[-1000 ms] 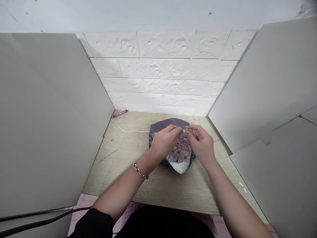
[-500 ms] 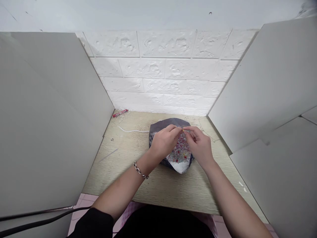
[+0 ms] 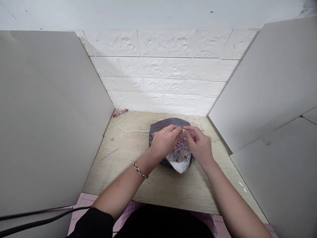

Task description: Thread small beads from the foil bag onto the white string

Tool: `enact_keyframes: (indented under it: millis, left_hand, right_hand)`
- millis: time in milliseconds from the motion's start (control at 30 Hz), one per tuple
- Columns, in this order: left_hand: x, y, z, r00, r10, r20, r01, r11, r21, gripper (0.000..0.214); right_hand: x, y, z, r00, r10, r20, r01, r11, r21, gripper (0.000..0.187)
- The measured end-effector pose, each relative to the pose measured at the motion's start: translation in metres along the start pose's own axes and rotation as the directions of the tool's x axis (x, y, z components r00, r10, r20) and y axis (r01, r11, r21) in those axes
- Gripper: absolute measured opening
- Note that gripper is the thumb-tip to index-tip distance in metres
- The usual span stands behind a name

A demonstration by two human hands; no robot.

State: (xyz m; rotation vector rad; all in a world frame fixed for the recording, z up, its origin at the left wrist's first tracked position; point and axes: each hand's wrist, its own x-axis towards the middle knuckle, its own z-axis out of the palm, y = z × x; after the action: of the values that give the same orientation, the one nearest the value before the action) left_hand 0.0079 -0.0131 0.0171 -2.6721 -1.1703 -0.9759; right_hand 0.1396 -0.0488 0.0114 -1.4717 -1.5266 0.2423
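A dark grey bag [image 3: 170, 123] lies open on the table, its mouth folded out and filled with small pink, clear, red and yellow beads [image 3: 179, 150]. Over the beads, the fingertips of both my hands nearly meet. My left hand [image 3: 164, 140] is closed in a pinch; what it holds is hidden behind its fingers. With thumb and forefinger, my right hand [image 3: 200, 145] pinches near a tiny yellow bead [image 3: 183, 130]. From the bag's left side a string of white beads [image 3: 133, 130] runs across the table.
A red wrapper [image 3: 120, 113] lies at the back left corner. A thin clear strip [image 3: 108, 155] and tiny silvery bits [image 3: 112, 139] are at left. Loose thin wire or thread [image 3: 201, 125] lies at the back right. Grey panels [image 3: 257, 92] flank the table.
Both hands stay almost in place over the bag. The fingertips have shifted very slightly, and a little more yellow shows between them.
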Motion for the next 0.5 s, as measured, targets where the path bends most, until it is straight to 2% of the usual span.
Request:
enact_keyframes:
  millis: [200,500]
  left_hand:
    - [0.0005,-0.0003,0.0000,1.000,0.007,0.017,-0.007,1.000,0.001,0.022]
    - [0.0007,-0.0001,0.0004,1.000,-0.019,0.023,0.021,0.993,-0.120,0.025]
  right_hand:
    - [-0.0005,0.0025,0.0004,0.998,-0.054,0.021,0.055,0.997,-0.060,0.020]
    - [-0.0009,0.0038,0.0009,0.996,-0.080,0.027,0.082,0.992,-0.092,0.021]
